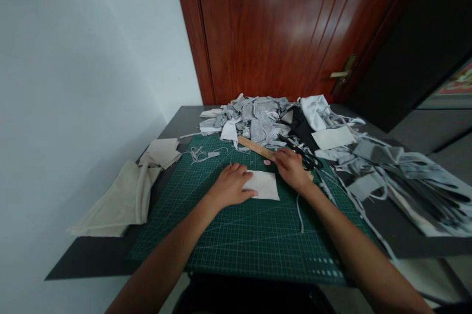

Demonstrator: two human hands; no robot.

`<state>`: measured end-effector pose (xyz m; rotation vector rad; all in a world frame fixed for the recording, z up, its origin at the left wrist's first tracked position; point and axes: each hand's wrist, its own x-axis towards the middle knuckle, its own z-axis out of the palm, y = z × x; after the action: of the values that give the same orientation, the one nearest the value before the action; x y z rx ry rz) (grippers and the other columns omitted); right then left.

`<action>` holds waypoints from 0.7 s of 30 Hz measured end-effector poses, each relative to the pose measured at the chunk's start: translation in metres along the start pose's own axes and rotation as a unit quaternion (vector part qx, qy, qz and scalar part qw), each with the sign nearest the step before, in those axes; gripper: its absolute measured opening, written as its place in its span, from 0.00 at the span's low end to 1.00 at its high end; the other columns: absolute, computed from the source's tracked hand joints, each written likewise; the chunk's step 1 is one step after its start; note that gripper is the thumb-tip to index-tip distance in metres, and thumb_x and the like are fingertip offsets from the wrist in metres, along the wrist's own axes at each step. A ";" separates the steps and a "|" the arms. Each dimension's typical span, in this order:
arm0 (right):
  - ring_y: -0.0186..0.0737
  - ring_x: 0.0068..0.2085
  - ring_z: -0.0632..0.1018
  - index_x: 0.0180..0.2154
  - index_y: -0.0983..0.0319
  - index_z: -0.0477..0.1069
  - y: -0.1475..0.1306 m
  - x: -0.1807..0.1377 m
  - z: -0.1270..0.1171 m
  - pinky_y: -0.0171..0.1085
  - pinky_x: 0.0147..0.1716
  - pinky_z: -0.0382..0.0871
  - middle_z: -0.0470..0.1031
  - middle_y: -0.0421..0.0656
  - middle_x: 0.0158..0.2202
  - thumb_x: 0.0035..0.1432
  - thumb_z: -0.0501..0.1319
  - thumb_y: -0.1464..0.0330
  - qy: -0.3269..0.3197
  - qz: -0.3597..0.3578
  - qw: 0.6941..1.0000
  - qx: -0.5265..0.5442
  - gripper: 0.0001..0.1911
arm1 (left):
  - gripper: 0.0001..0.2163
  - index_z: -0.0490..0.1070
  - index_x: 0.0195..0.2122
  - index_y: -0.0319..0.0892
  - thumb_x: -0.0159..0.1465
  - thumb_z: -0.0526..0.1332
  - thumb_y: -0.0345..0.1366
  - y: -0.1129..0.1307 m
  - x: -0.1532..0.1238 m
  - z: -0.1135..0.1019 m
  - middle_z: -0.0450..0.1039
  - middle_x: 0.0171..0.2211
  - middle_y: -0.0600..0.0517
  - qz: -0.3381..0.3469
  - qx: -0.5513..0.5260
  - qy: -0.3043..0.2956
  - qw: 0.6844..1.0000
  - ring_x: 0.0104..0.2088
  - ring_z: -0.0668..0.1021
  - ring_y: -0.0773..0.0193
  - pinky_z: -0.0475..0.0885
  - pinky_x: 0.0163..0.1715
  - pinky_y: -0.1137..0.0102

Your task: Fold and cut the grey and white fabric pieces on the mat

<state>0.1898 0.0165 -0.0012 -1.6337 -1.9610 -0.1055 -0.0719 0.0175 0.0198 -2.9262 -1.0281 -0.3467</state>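
A small white rectangle of fabric [266, 187] lies flat on a green cutting mat [236, 240]. My left hand [232, 186] rests on its left part, thumb apart from the other fingers, pressing rather than gripping. My right hand [291, 169] is closed over a wooden ruler [254, 146], which lies slantwise beyond the fabric. The ruler's middle is hidden under that hand. Just left of my right fingers sits a small pink piece [267, 162], perhaps chalk. Black-handled scissors [312, 160] lie partly covered beyond my right hand.
Grey and white fabric scraps [258, 117] are heaped at the back. Folded cream cloth [121, 201] hangs over the left edge, and stacked strips [424, 186] fill the right side. Tangled white cord [199, 154] lies on the mat. A wooden door [269, 28] stands behind the table.
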 end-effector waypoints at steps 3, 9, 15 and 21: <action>0.57 0.53 0.74 0.53 0.61 0.76 0.002 -0.001 -0.001 0.50 0.51 0.63 0.78 0.54 0.52 0.71 0.54 0.67 -0.048 0.042 0.992 -0.106 0.16 | 0.30 0.71 0.60 0.43 0.64 0.63 0.58 0.007 -0.003 0.000 0.72 0.55 0.40 -0.010 0.014 0.009 1.000 0.58 0.70 0.43 0.65 0.58 0.49; 0.60 0.51 0.74 0.53 0.64 0.75 0.003 0.001 0.001 0.50 0.46 0.64 0.76 0.58 0.52 0.71 0.54 0.64 -0.094 0.092 0.976 -0.173 0.17 | 0.30 0.53 0.72 0.50 0.72 0.56 0.51 0.009 -0.003 0.017 0.52 0.74 0.48 0.100 -0.050 -0.059 0.992 0.73 0.53 0.47 0.49 0.70 0.50; 0.59 0.49 0.75 0.48 0.63 0.77 0.005 0.004 0.000 0.49 0.44 0.65 0.78 0.60 0.48 0.72 0.49 0.67 -0.095 0.070 0.981 -0.153 0.18 | 0.34 0.56 0.71 0.55 0.67 0.59 0.58 0.018 -0.003 0.020 0.50 0.74 0.44 0.073 -0.075 -0.084 0.991 0.73 0.50 0.37 0.45 0.68 0.37; 0.59 0.47 0.76 0.48 0.65 0.75 -0.004 0.006 -0.009 0.50 0.45 0.65 0.78 0.60 0.45 0.67 0.49 0.76 -0.044 0.084 0.984 -0.150 0.17 | 0.37 0.59 0.70 0.58 0.62 0.63 0.62 0.014 0.003 0.009 0.50 0.74 0.44 0.059 -0.132 -0.132 0.981 0.73 0.48 0.34 0.44 0.66 0.32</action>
<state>0.1894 0.0169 0.0099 -2.0224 -1.9332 -0.2798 -0.0587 0.0092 0.0128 -3.3270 -0.8863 -0.0965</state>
